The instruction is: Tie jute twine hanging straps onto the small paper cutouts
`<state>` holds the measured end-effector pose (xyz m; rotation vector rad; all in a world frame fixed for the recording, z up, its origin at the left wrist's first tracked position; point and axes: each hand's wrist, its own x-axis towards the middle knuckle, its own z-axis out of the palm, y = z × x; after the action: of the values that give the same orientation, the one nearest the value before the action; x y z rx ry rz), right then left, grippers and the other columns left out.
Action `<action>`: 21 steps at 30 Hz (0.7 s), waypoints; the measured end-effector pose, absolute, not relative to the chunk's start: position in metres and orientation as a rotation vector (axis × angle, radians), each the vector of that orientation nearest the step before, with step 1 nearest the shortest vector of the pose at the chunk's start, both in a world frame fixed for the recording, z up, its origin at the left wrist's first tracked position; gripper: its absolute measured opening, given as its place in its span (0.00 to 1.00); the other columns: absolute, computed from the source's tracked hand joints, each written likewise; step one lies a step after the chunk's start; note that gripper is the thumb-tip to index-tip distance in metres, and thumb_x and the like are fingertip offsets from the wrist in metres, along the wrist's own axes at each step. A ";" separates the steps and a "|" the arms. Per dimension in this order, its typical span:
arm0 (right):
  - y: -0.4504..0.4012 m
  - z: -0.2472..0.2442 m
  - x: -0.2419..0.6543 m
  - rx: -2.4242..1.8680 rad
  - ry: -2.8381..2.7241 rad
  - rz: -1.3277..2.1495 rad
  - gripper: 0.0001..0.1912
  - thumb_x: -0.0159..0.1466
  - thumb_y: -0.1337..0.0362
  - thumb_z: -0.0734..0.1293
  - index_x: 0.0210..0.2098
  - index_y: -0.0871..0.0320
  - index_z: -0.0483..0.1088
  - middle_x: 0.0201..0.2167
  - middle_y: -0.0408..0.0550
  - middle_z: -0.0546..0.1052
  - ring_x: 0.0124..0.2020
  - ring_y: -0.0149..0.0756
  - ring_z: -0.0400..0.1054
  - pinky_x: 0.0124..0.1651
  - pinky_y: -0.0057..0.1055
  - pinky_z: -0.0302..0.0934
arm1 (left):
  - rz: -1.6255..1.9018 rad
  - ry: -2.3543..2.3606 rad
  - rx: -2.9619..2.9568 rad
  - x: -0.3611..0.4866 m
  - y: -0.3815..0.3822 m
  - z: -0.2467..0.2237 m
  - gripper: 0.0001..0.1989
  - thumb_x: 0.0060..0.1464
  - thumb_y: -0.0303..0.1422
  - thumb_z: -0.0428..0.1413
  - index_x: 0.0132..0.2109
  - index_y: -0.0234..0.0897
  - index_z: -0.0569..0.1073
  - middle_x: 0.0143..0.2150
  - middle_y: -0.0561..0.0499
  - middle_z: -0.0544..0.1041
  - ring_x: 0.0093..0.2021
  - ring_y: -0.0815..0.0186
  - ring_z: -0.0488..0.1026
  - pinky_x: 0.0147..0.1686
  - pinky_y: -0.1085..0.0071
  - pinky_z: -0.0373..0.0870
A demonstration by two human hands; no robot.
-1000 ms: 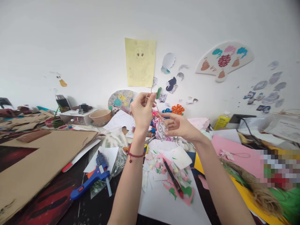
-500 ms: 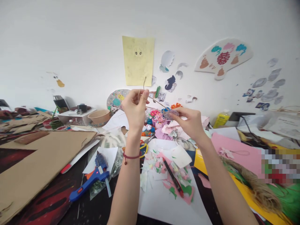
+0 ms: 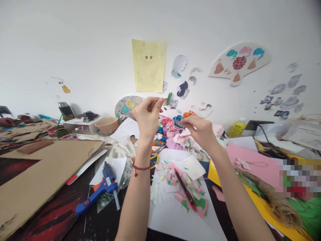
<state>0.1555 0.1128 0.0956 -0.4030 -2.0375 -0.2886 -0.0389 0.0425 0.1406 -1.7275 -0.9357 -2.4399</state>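
In the head view my left hand [image 3: 148,115] is raised at the centre, thumb and fingers pinched together on a thin brown string [image 3: 166,117]. The string runs across to my right hand [image 3: 202,131]. There the fingertips are closed on a small flat greyish cutout [image 3: 179,123], seen nearly edge-on; its exact kind is unclear. How the string joins the cutout is hidden by the fingers. Behind both hands lies a heap of colourful hair ties and fabric [image 3: 170,126]. Below them, a black and red pen [image 3: 185,189] rests on paper scraps.
A blue glue gun [image 3: 96,197] lies at the left beside cardboard [image 3: 47,177]. Yellow-handled scissors [image 3: 155,160] sit behind my left wrist. At the right are pink paper [image 3: 253,164] and a twine bundle [image 3: 278,201]. A tan bowl [image 3: 107,125] stands near the wall.
The string's free end no longer sticks up above my left hand. The cutout has turned more edge-on in my right hand. Both hands keep their grip, with the left slightly farther right.
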 end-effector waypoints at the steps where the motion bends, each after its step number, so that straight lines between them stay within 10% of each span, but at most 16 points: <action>1: 0.113 0.095 0.155 -0.397 -2.043 -0.284 0.08 0.68 0.71 0.64 0.41 0.57 0.76 0.38 0.50 0.83 0.40 0.40 0.77 0.44 0.36 0.68 | -2.440 -0.951 -1.710 -0.039 0.042 0.140 0.11 0.59 0.41 0.62 0.33 0.39 0.79 0.22 0.55 0.72 0.23 0.73 0.69 0.23 0.73 0.63; 21: 0.107 0.102 0.158 -0.333 -1.973 -0.188 0.10 0.68 0.70 0.65 0.39 0.57 0.79 0.32 0.49 0.79 0.33 0.37 0.73 0.38 0.34 0.66 | -2.359 -0.945 -1.514 -0.022 0.023 0.148 0.07 0.60 0.37 0.62 0.35 0.40 0.79 0.26 0.55 0.76 0.25 0.71 0.70 0.26 0.73 0.66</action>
<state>0.1580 0.1075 0.1023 -0.3326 -1.9733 -0.1881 -0.0220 0.0227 0.1482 -1.5135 -0.9455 -2.3592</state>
